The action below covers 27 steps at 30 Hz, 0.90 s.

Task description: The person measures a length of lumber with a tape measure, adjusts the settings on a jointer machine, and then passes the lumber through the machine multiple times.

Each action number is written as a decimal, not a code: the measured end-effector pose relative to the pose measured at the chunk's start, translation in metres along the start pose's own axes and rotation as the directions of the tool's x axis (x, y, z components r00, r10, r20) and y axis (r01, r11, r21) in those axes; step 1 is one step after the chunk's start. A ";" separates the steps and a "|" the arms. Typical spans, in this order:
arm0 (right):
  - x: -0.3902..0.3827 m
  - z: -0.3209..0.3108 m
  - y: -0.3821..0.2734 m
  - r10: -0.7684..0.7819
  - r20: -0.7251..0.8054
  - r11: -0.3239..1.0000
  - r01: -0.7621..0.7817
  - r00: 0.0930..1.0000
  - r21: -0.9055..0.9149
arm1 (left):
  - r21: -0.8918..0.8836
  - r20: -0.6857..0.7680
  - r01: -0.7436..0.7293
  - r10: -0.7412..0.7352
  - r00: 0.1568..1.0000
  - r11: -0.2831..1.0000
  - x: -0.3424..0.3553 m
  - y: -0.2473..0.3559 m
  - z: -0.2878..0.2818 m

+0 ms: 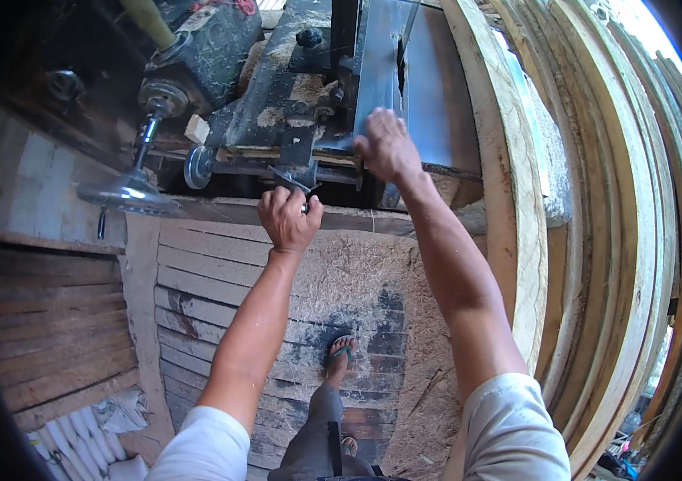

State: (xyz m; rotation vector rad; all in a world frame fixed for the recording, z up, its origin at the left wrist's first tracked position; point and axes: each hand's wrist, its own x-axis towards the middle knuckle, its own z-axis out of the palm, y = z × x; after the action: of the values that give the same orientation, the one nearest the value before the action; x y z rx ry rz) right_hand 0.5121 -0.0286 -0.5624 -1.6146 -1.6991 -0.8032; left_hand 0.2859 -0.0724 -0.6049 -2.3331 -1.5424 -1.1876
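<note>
In front of me is a saw machine with a smooth metal table (437,96), slotted near its middle. Along the table's left side stands a dark fence assembly (299,140), dusted with sawdust and riding on a front rail (238,168). My left hand (286,218) is closed around a small metal lever (285,176) at the front of that assembly; its dark end shows by my thumb. Over the table's front part, just right of the fence, is my right hand (389,146). Its fingers are bent and smeared by motion, so whether they grip anything is unclear.
A shiny handwheel (128,195) sticks out at the left, beside a small wood block (196,128). Long timber boards (605,200) line the right side. Sawdust covers the plank floor (220,276) around my sandalled foot (341,353). White sacks (76,441) lie lower left.
</note>
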 end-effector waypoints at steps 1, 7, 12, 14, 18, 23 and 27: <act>-0.008 0.003 -0.024 -0.004 0.238 0.952 -0.069 0.971 0.299 | 0.029 -0.012 0.049 -0.048 0.999 0.998 -0.006 -0.014 0.001; -0.137 -0.104 -0.121 0.332 0.676 0.222 -0.751 0.658 0.622 | -0.645 0.243 0.662 -0.718 0.652 0.383 -0.043 -0.078 0.018; -0.138 -0.044 -0.133 0.471 0.781 0.160 -0.910 0.410 0.382 | -0.699 0.309 0.692 -0.799 0.516 0.177 -0.032 -0.058 0.017; -0.131 -0.022 -0.140 0.394 0.857 -0.004 -0.932 0.333 0.364 | -0.704 0.316 0.706 -0.856 0.409 0.078 -0.035 -0.054 0.002; -0.146 0.027 -0.139 0.031 0.970 -0.631 -0.748 0.240 0.206 | -0.165 0.056 0.420 -0.417 0.907 0.892 -0.022 -0.008 0.008; -0.152 0.048 -0.146 -0.033 0.906 -0.847 -0.493 0.423 0.200 | -0.170 0.040 0.423 -0.422 0.906 0.890 -0.010 -0.001 0.010; -0.151 0.036 -0.148 -0.065 0.844 -0.814 -0.518 0.533 0.265 | -0.231 0.032 0.427 -0.432 0.901 0.874 -0.003 -0.013 0.012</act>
State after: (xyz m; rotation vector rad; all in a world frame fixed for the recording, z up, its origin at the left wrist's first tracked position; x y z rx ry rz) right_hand 0.3668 -0.0983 -0.7039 -0.5211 -0.4558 1.6545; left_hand 0.2814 -0.0629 -0.6194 -2.1547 -2.0957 -1.5560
